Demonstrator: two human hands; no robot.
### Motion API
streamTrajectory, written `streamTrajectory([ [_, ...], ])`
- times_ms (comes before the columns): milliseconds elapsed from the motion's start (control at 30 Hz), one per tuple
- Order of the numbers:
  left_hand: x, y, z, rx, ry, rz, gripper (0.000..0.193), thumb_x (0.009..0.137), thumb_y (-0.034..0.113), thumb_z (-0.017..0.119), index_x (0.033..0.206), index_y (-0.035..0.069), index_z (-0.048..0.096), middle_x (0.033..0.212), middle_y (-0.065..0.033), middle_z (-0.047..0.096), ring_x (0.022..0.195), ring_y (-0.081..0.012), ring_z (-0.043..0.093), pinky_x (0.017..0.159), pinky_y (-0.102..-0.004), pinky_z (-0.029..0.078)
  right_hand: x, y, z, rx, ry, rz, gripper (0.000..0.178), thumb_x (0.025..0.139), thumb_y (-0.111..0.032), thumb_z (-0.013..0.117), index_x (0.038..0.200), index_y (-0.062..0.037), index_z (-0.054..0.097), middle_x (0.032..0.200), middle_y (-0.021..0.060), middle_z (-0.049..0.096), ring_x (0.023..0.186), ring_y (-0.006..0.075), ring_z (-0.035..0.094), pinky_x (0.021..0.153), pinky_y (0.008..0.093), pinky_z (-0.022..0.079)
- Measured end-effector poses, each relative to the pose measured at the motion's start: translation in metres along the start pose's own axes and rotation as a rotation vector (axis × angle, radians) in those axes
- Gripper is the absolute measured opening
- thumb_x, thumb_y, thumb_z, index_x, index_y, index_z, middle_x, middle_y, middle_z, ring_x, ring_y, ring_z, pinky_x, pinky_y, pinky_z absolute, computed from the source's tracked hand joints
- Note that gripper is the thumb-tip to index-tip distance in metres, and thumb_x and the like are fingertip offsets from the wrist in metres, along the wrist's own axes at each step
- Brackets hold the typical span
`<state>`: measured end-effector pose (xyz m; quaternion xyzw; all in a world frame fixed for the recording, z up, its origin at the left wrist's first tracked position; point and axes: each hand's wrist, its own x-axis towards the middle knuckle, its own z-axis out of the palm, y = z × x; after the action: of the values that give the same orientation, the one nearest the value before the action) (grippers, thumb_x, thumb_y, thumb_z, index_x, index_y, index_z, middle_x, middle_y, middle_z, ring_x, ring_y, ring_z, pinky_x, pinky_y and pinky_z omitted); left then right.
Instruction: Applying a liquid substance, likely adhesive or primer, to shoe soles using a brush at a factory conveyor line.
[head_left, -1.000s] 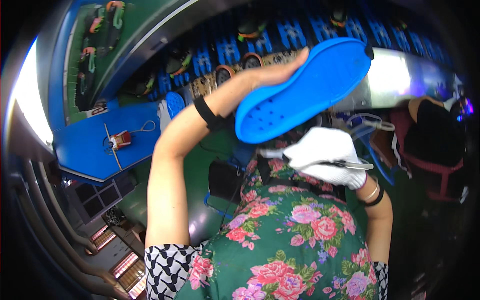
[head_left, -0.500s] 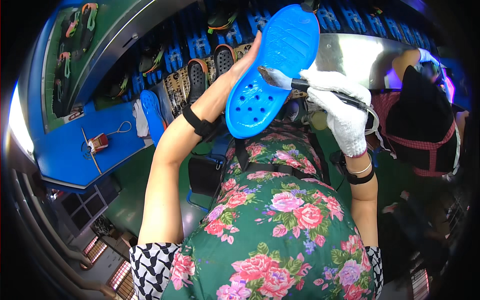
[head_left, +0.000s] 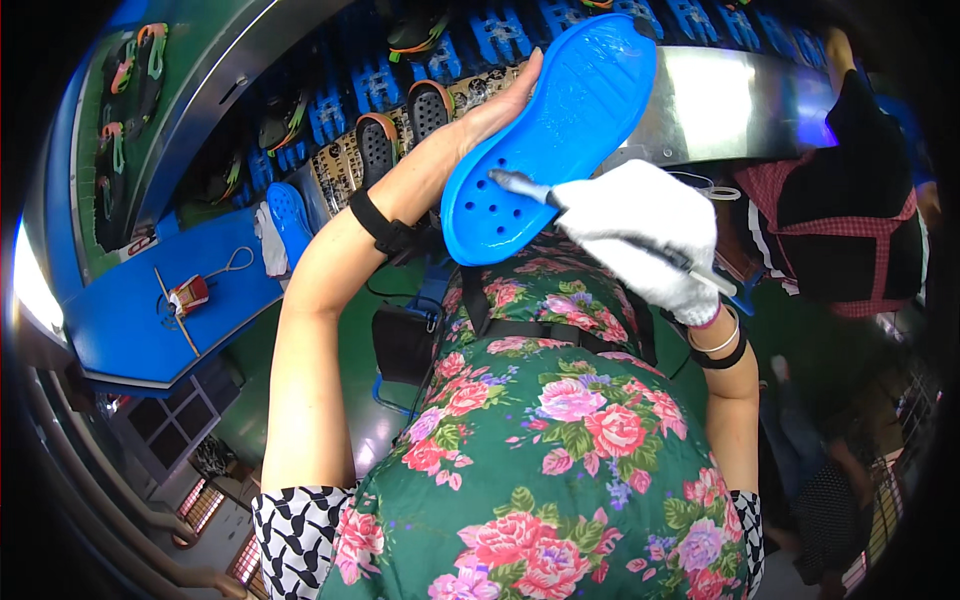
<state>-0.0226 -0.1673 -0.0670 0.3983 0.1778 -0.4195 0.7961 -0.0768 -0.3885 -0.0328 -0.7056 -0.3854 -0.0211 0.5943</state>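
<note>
My bare left hand point(head_left: 497, 112) holds a blue shoe-sole-shaped piece point(head_left: 570, 120) tilted up in front of me, gripping its left edge; some fingers are hidden behind it. The piece has a raised rim, several round holes at its lower end and a wet, glossy film on its upper part. In a white knit glove, my right hand point(head_left: 645, 230) is closed round the handle of a brush point(head_left: 530, 188). The bristle tip touches the piece among the holes.
Grey clogs point(head_left: 377, 145) stand on a patterned conveyor belt, with blue racks behind. At left, a blue side table point(head_left: 130, 310) bears a small red container point(head_left: 188, 295) with a stick across it. A person in a checked apron point(head_left: 835, 240) stands at right.
The brush has moved down and left on the blue piece, from its middle to the holes. My right hand has turned and shifted lower; the piece has tilted a little.
</note>
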Motion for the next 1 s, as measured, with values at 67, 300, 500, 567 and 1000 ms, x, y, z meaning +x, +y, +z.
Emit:
streamTrajectory([
  [67,-0.017,0.008,0.017,0.178,0.134,-0.091,0.075,0.103,0.068,0.043,0.143,0.007,0.059,0.113,-0.0036,0.07,0.088,-0.0073,0.063,0.079,-0.0255,0.057,0.002,-0.009,0.005,-0.069,-0.061,-0.072,0.028,0.075,-0.003,0.084,0.103,-0.0084,0.08,0.099,0.0101,0.077,0.083,0.0258,0.073,0.073,0.0344,0.059],
  [300,0.001,0.002,0.004,0.339,0.037,-0.097,0.085,0.099,0.075,0.041,0.146,0.005,0.054,0.122,-0.0064,0.069,0.095,-0.0109,0.066,0.084,-0.0305,0.059,-0.005,-0.011,0.009,0.153,-0.267,-0.07,0.027,0.078,-0.008,0.081,0.105,-0.0127,0.079,0.107,0.0059,0.077,0.085,0.0254,0.072,0.076,0.0369,0.059],
  [500,0.016,0.0,-0.011,0.341,-0.045,-0.075,0.084,0.1,0.073,0.039,0.152,0.008,0.049,0.137,-0.0104,0.064,0.106,-0.016,0.068,0.089,-0.0329,0.06,-0.005,-0.009,0.007,0.231,-0.215,0.11,0.021,0.076,-0.003,0.082,0.095,-0.0096,0.081,0.1,0.008,0.079,0.089,0.0237,0.074,0.08,0.0343,0.059],
  [567,0.019,-0.005,-0.013,0.252,-0.053,-0.054,0.085,0.099,0.074,0.039,0.153,0.009,0.048,0.139,-0.0111,0.063,0.109,-0.0175,0.067,0.09,-0.0345,0.06,-0.009,-0.007,0.002,0.488,-0.164,0.225,0.015,0.078,-0.001,0.082,0.092,-0.0059,0.08,0.1,0.0106,0.079,0.089,0.0234,0.076,0.081,0.0343,0.059],
  [1000,-0.003,-0.05,-0.025,-0.208,0.082,0.226,0.064,0.105,0.048,0.052,0.151,0.004,0.045,0.148,-0.0175,0.056,0.135,-0.0329,0.055,0.117,-0.0536,0.041,0.02,0.008,-0.027,0.138,0.334,0.219,0.015,0.088,0.001,0.076,0.101,-0.0033,0.079,0.101,0.0096,0.079,0.096,0.0172,0.075,0.088,0.0337,0.06],
])
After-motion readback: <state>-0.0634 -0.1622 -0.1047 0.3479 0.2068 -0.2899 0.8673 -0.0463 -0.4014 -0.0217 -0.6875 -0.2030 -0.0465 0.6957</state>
